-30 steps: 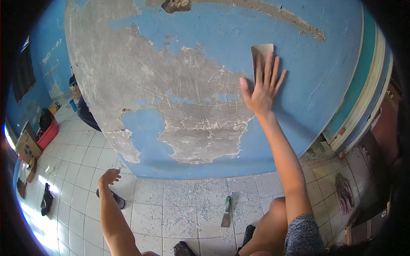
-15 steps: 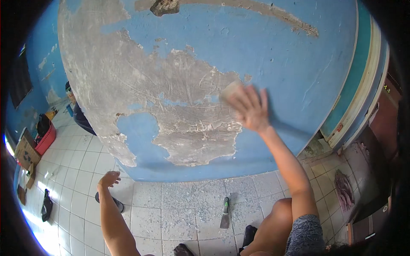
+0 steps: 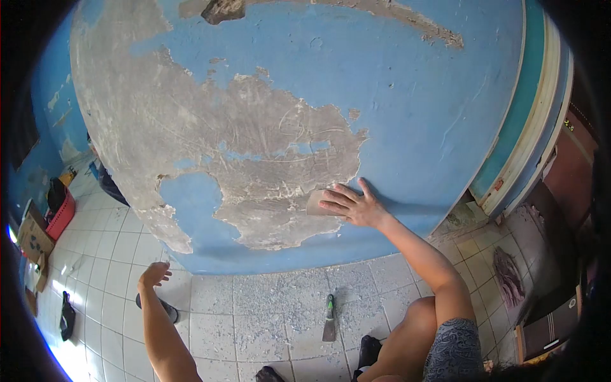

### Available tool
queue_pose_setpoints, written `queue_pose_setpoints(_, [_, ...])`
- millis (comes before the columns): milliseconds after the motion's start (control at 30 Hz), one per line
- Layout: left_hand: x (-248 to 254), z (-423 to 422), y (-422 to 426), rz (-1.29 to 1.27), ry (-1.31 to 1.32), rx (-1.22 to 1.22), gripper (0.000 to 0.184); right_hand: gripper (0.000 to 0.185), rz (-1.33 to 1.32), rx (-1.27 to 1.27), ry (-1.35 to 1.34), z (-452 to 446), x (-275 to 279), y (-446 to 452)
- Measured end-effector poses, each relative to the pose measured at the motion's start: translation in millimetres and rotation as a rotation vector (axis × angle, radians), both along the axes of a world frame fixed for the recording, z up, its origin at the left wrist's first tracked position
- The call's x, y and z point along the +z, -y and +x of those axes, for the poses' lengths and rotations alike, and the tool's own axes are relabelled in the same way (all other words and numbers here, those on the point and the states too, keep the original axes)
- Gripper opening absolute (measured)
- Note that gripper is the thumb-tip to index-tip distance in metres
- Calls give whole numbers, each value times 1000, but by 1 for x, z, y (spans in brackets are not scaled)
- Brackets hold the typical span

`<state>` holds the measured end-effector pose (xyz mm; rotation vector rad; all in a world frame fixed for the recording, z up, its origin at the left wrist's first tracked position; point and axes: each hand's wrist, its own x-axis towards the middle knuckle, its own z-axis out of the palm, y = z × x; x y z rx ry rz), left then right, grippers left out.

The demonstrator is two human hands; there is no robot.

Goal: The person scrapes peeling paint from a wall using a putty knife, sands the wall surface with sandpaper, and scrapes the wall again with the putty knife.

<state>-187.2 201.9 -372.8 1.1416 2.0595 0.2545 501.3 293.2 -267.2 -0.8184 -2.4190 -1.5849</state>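
Note:
My right hand [image 3: 361, 207] presses a flat, greyish-beige piece of sandpaper [image 3: 316, 203] against the wall, its fingers spread over the sheet. The sandpaper lies at the lower right edge of a bare grey plaster patch [image 3: 254, 134], where the blue paint [image 3: 414, 121] has come off. My left hand [image 3: 154, 275] hangs in the air low on the left, fingers loosely apart and holding nothing. On the tiles between my feet lies a scraper [image 3: 330, 318] with a green and black handle, its blade towards me.
Paint flakes [image 3: 280, 321] litter the floor tiles below the wall. A dark slipper [image 3: 167, 310] lies beneath my left forearm. A pink basket [image 3: 62, 214] and a cardboard box [image 3: 34, 239] stand far left. A door frame [image 3: 519, 140] and a crumpled cloth [image 3: 508, 277] are at right.
My right hand has moved down the wall with the sandpaper, from the patch's upper right edge to its lower right. My view has shifted slightly; the left hand stays low.

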Motion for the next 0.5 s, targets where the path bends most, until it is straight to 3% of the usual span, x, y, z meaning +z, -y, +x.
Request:
queue_pose_setpoints(67, [2,6,-5,5,-12,-13,49,67,125,42,73,12,21,-8])
queue_pose_setpoints(133, [1,10,-4,0,-18,-24,48,53,154,-14,-246,35,39,-20])
queue_pose_setpoints(167, [3,13,-4,7,-19,-31,48,51,156,75,-447,41,57,-19])
queue_pose_setpoints(233, [6,17,-7,16,-18,-44,48,56,135,40,-710,51,73,-14])
queue_pose_setpoints(333, [6,20,-10,24,-6,-55,48,63,149,51,-863,50,73,-11])
queue_pose_setpoints(500, [1,13,-12,43,33,-72,49,58,181,58,-733,47,51,-14])
